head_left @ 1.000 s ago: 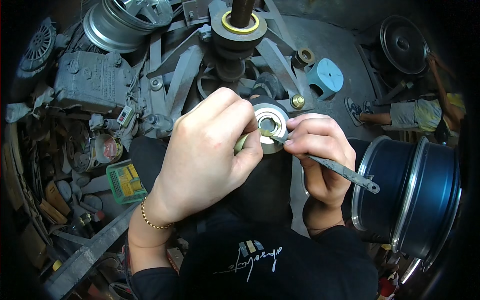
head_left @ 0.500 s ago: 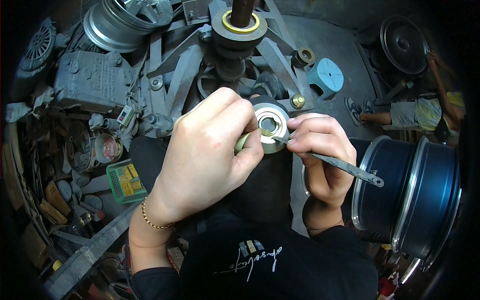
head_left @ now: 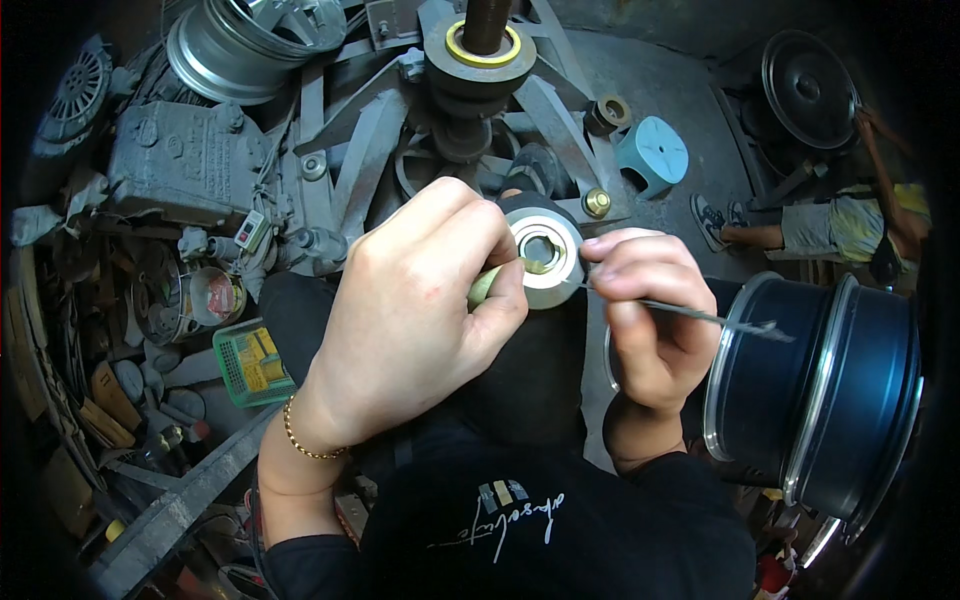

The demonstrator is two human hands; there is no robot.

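Just left of a round pale ring-shaped piece, my left hand is closed in a pinch. Between its thumb and forefinger shows a pale yellow-green piece, whose kind I cannot make out. The ring has a grey outer band, a white face and a stepped hole in its middle. At the ring's right edge, my right hand pinches a thin flat metal blade, turned edge-on. The blade's inner end lies near the ring's face; contact is unclear.
A metal stand with an upright shaft is ahead. Dark blue wheel rims stand at my right, a blue stool farther off. A green basket and a motor are at left. Another person works at far right.
The blade in my right hand has turned from its broad side to its edge, its outer end rising and shifting right. My right-hand fingers have shifted slightly. The left hand keeps its pinch.
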